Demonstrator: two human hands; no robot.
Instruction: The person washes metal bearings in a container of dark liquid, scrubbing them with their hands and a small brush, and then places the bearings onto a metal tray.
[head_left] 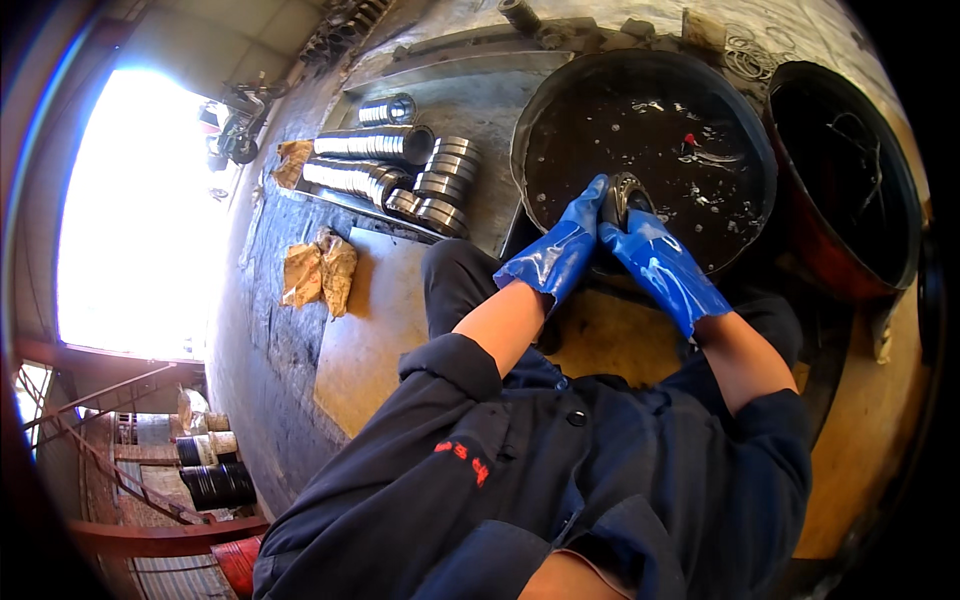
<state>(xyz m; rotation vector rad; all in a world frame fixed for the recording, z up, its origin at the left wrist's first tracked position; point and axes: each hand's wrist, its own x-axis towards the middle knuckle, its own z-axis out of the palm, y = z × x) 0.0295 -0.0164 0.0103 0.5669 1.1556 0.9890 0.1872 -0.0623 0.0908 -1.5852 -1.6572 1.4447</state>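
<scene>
Both my hands wear long blue rubber gloves and reach over the near edge of a large round tub (522, 130) of dark liquid. Between them I hold a metal bearing (627, 188), a ring with a dark, wet look, tilted on edge. My left hand (575, 232) presses against its left side, and my right hand (645, 238) grips it from the right and below. Bubbles and glints float on the liquid, along with a small red item (689, 143) whose kind I cannot make out.
Shiny bearing rings lie in rows and stacks (370, 145) on a metal tray (470, 75) at the left. Crumpled brown paper (320, 272) rests nearer me. A second dark drum (800, 190) stands close on the right. Wire coils (750, 58) lie at the back.
</scene>
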